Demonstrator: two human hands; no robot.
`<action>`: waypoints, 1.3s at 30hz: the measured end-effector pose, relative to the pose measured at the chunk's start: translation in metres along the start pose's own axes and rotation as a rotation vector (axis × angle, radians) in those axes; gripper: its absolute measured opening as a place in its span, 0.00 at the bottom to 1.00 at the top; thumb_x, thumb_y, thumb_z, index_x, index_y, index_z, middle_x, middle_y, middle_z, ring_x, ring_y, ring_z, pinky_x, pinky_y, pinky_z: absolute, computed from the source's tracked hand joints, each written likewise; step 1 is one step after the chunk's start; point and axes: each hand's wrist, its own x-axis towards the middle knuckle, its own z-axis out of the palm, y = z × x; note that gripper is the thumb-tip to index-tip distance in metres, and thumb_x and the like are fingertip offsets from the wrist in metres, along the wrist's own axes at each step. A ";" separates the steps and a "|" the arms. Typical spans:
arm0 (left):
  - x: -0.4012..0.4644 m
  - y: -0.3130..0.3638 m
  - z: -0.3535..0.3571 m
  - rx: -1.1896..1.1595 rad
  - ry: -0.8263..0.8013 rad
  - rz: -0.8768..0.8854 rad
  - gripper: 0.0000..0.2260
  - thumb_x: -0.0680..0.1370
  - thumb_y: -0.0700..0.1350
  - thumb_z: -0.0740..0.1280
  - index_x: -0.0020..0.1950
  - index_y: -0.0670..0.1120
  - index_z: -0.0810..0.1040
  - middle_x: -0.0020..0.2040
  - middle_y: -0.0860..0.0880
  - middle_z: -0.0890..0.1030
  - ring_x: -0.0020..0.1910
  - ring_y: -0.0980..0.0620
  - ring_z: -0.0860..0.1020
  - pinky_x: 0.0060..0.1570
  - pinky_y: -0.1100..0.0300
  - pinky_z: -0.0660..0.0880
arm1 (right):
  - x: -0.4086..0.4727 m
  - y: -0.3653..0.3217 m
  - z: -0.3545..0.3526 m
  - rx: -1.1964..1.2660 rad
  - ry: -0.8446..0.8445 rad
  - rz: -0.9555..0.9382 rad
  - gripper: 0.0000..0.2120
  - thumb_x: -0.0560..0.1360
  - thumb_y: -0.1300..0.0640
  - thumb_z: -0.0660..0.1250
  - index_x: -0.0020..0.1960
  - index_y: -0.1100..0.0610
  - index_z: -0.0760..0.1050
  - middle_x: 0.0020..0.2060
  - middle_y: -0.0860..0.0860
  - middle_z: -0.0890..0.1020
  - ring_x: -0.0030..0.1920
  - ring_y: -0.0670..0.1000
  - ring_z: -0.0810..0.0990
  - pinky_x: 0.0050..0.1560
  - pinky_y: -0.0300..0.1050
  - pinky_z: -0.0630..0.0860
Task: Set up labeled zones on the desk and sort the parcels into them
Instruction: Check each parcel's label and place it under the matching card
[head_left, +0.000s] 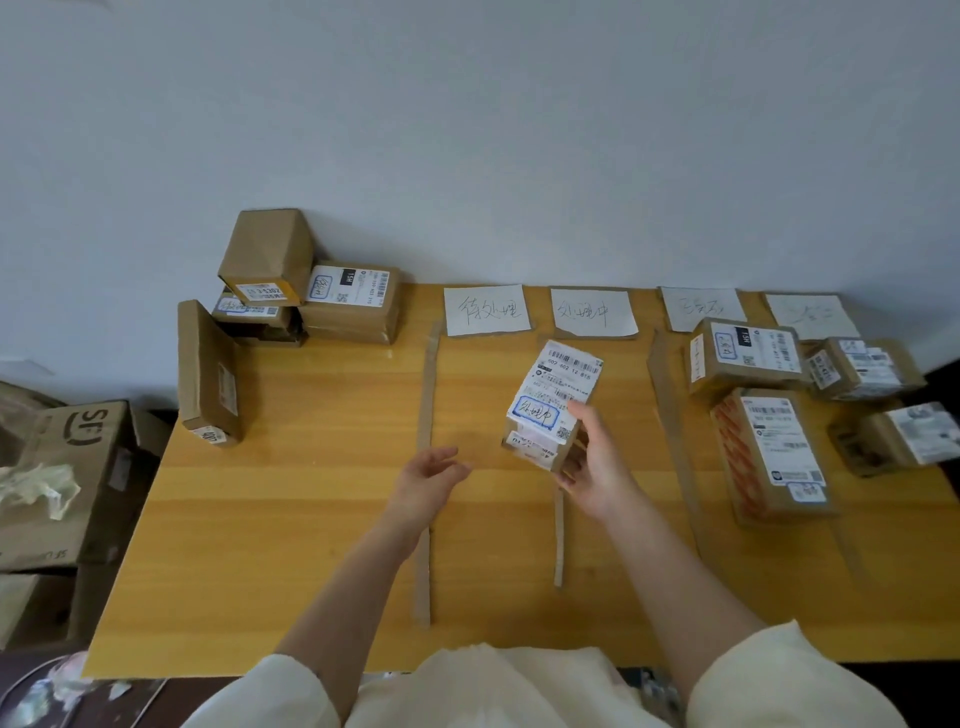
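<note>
— right hand (592, 462) gripping a small labelled parcel (553, 402) by its near right corner, thumb on top, fingers under. left hand (428, 475) loose and holding nothing, just off to the left of it.

— and the parcel's place?

— raised and tilted just ahead of the right hand, above the near end of the cardboard strip (559, 540). past it, further from the hand, the second paper sign (595, 312), seemingly matching the blue-boxed writing on the parcel's label.

— risks from here?

— one-corner grip, so possibly a twist and slip out of the fingers. also set down too far left, over the strip, ending in the first sign's (485, 310) zone. or a nudge to the loose strip, blurring the border.

— anything to the right?

— sorted boxes (769, 452) well off to the right of the hand, little danger there. unsorted stack (291, 291) far left, leaning, likely to topple at a bump of the desk (311, 519).
</note>
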 end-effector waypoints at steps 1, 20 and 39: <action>0.005 -0.001 0.003 0.053 0.012 0.007 0.17 0.77 0.47 0.69 0.65 0.49 0.75 0.61 0.49 0.78 0.57 0.52 0.75 0.55 0.58 0.70 | 0.004 -0.004 -0.008 0.043 0.036 0.011 0.16 0.75 0.46 0.67 0.59 0.53 0.76 0.50 0.51 0.84 0.52 0.51 0.82 0.52 0.46 0.77; 0.064 0.008 0.054 0.747 -0.004 -0.049 0.22 0.77 0.53 0.66 0.71 0.53 0.68 0.63 0.47 0.75 0.46 0.48 0.80 0.47 0.53 0.80 | 0.113 -0.084 -0.025 0.292 0.316 0.090 0.30 0.72 0.47 0.73 0.70 0.52 0.67 0.53 0.53 0.78 0.57 0.54 0.77 0.64 0.51 0.74; 0.070 -0.005 0.044 0.735 -0.075 -0.030 0.23 0.78 0.53 0.65 0.72 0.50 0.68 0.67 0.47 0.73 0.49 0.50 0.76 0.54 0.53 0.77 | 0.103 -0.053 -0.017 -0.017 0.233 0.199 0.15 0.77 0.47 0.67 0.57 0.57 0.74 0.44 0.52 0.78 0.43 0.50 0.79 0.47 0.45 0.80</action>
